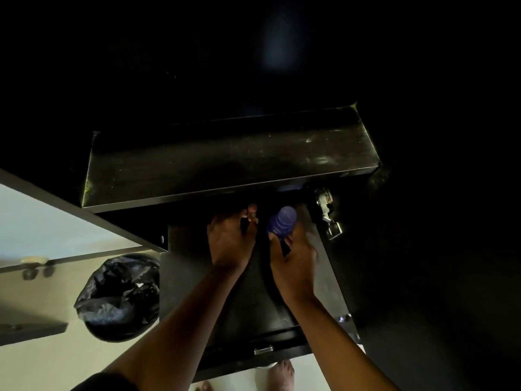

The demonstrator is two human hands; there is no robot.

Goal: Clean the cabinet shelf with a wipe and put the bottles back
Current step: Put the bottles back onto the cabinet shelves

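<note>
While right hand [293, 258] wraps blue ribbed plastic bottle [282, 222] below dusty black cabinet shelf [225, 162], left hand [229, 241] curled round something unseen, could clip shelf edge, drop it.

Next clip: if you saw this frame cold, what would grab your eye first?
The blue bottle gripped in the right hand at centre, the only strong colour in a very dark cabinet. Beside it the left hand reaches under the smudged black shelf. At lower left, a bin with a black bag stands on the pale floor.
</note>
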